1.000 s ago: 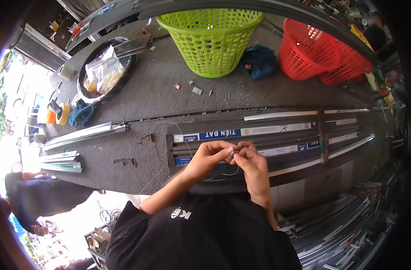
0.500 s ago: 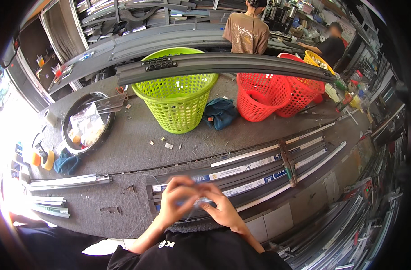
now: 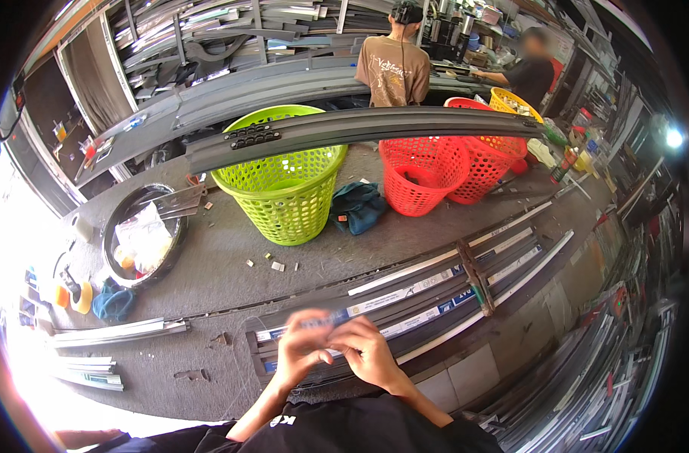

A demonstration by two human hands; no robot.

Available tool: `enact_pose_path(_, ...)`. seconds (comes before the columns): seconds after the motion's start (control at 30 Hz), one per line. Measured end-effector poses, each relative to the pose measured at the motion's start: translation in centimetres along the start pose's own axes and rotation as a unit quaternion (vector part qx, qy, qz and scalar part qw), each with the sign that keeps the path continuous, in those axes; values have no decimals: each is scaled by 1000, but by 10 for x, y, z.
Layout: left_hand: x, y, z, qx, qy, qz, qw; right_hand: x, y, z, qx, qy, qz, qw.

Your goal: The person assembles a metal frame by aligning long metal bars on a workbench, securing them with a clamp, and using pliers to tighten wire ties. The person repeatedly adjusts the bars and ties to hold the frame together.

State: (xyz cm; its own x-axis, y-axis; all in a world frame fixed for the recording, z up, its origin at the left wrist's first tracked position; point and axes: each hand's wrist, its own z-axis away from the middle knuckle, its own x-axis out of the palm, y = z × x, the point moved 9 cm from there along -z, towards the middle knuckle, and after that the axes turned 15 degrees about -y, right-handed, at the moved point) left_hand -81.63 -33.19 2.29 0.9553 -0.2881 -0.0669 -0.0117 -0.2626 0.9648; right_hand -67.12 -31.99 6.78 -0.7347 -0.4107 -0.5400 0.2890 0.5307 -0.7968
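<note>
Over the rough grey bench, the left hand, clear a second ago, is blurred, fingers half curled; the right hand nearly meets it, thumb and fingers drawn together. The small thing earlier between their fingertips is lost to sight, so I cannot tell whether either holds it; the fine handwork seems ongoing. Rightward, long straight black strips bear smooth white-and-blue labels.

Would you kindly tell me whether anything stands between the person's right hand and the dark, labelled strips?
Nothing visible stands between the right hand and the labelled strips, though the space beneath the hand is hidden. A brown-and-green bar crosses the strips farther right, away from the hand.
</note>
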Motion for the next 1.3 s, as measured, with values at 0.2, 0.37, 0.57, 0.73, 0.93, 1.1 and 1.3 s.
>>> enact_pose_path(0.2, -1, 47, -8, 160, -61, -265, 949, 24, 42, 7, 86, -36, -276, 957)
enact_pose_path(0.37, 16, 75, -9, 196, -91, -427, 878, 76, 61, 29, 276, -57, -610, 740)
enact_pose_path(0.57, 11, 72, 1, 164, -127, -505, 838, 74, 51, 19, 242, -66, -583, 773)
enact_pose_path(0.73, 5, 59, 13, 127, 39, -420, 898, 61, 51, 13, 190, 25, -456, 869)
enact_pose_path(0.93, -1, -32, 37, -162, 133, 17, 978, 25, 16, 15, 42, 178, -121, 976)
enact_pose_path(1.1, 20, -72, 43, -238, 60, 325, 913, 22, 3, 12, -49, 140, -4, 989)
enact_pose_path(1.3, 16, -76, 42, -198, 82, 511, 832, 20, -2, 10, -84, 131, 19, 988)
